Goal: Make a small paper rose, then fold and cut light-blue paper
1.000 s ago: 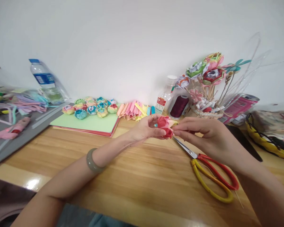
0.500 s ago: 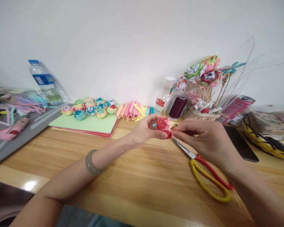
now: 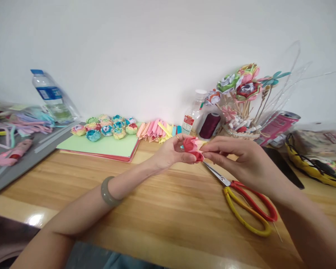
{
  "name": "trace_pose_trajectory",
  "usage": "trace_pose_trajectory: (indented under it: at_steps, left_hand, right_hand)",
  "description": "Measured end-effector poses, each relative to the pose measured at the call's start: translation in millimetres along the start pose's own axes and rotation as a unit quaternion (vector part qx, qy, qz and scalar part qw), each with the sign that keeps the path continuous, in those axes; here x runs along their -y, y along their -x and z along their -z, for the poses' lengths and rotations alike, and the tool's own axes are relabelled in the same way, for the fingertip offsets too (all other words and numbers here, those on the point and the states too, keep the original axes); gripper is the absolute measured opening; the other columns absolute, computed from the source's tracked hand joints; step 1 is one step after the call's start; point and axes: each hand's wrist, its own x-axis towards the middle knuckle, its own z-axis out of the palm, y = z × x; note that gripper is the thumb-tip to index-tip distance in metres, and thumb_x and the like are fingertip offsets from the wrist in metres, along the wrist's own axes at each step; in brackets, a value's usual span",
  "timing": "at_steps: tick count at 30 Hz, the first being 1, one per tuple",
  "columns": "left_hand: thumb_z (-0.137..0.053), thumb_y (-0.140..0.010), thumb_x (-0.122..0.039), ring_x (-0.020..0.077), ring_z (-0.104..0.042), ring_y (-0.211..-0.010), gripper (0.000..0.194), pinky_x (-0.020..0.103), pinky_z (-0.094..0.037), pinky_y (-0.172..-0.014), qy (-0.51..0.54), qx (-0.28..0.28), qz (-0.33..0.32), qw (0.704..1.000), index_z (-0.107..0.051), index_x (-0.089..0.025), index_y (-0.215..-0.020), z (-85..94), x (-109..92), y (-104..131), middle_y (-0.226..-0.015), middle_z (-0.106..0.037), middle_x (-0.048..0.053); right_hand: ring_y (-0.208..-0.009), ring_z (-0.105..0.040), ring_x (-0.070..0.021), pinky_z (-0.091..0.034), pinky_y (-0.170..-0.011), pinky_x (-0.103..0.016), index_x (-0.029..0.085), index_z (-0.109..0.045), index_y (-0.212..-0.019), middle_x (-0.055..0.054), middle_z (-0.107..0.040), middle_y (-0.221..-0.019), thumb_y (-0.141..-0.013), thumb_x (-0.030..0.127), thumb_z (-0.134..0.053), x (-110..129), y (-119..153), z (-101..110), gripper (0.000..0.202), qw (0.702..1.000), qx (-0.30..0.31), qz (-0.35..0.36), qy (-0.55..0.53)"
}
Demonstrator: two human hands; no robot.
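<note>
My left hand [image 3: 177,151] is closed around a red and pink paper flower [image 3: 192,146], held above the wooden table. My right hand [image 3: 235,155] pinches the pale yellowish side of the same flower between thumb and fingers; the exact grip is partly hidden. Scissors [image 3: 229,183] with one red and one yellow handle lie on the table below my right hand, their blade tips close under the flower. Behind the hands is a row of folded paper strips [image 3: 155,130] in pink, orange, yellow and blue.
Finished paper flowers [image 3: 106,130] sit on green paper sheets [image 3: 100,147] at the left. A glass bottle [image 3: 192,114], a maroon thread spool [image 3: 210,126] and a basket of paper flowers [image 3: 240,130] stand at the back. A water bottle [image 3: 49,95] leans against the wall.
My right hand has shifted slightly left and up at the flower, its fingers still pinching. The whole view has moved a little; the flower stays in both hands.
</note>
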Motion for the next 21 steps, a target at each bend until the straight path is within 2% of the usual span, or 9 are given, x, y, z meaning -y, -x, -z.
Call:
trace_pose_trajectory:
  at_steps: [6,15,21]
  left_hand:
    - [-0.087,-0.041,-0.029,0.0109,-0.061,-0.065,0.061,0.027,-0.047,-0.068,-0.017,0.011,-0.005,1.000,-0.054,-0.017,-0.091,2.8,4.0,-1.7,-0.074,-0.063,-0.002]
    - [-0.086,-0.043,-0.027,0.0116,-0.060,-0.065,0.059,0.030,-0.045,-0.071,-0.013,0.019,-0.002,1.000,-0.057,-0.017,-0.093,3.3,4.6,-2.5,-0.076,-0.062,-0.002]
    - [-0.086,-0.044,-0.028,0.0107,-0.059,-0.064,0.058,0.028,-0.045,-0.067,-0.011,0.010,-0.003,1.000,-0.057,-0.016,-0.092,2.6,2.3,-1.4,-0.076,-0.061,-0.002]
  right_hand:
    - [-0.060,-0.057,-0.0104,-0.041,-0.054,-0.022,0.019,-0.066,-0.075,-0.001,-0.067,-0.069,-0.082,0.022,-0.056,2.5,1.8,1.4,0.013,0.999,-0.009,0.015,0.045]
    - [-0.057,-0.054,-0.0104,-0.039,-0.052,-0.023,0.020,-0.063,-0.067,0.000,-0.064,-0.064,-0.080,0.022,-0.059,2.8,2.4,-4.7,0.014,0.999,-0.024,0.000,0.043]
    - [-0.060,-0.056,-0.0108,-0.042,-0.053,-0.023,0.020,-0.061,-0.069,-0.001,-0.064,-0.067,-0.081,0.018,-0.057,2.1,3.4,-9.2,0.013,0.997,-0.055,0.036,0.040]
